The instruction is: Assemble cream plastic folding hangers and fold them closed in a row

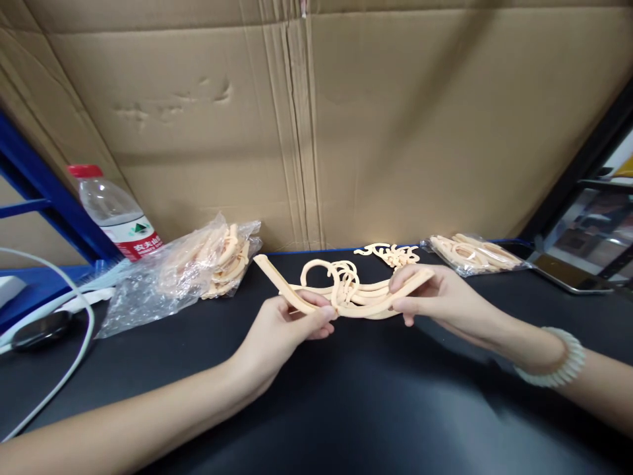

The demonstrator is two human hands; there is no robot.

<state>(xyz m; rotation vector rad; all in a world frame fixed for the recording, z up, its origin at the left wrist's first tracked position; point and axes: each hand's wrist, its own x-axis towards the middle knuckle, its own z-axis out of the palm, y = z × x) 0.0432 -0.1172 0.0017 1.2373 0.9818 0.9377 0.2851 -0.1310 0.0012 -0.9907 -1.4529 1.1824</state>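
Observation:
My left hand [291, 323] is closed, thumb and fingers pinching a pale, wood-coloured curved moulding strip [274, 277] with a flat-cut upper end. My right hand [445, 303] is closed on another pale curved moulding strip [366, 309], whose end sticks up past the fingers. The two strips meet near my left fingertips; whether they are one piece or two touching, I cannot tell. Just behind my hands lie several similar mouldings [378, 290] and a scrolled piece [316, 264], partly hidden by my fingers.
A clear plastic bag [148, 297] of mouldings lies at left, before a red-capped water bottle [113, 211]. Small scrolled pieces [390, 254] and another bagged bundle [475, 254] rest along the back. A white cable [91, 323] loops at left; a phone [568, 270] lies right. Cardboard [445, 119] stands behind.

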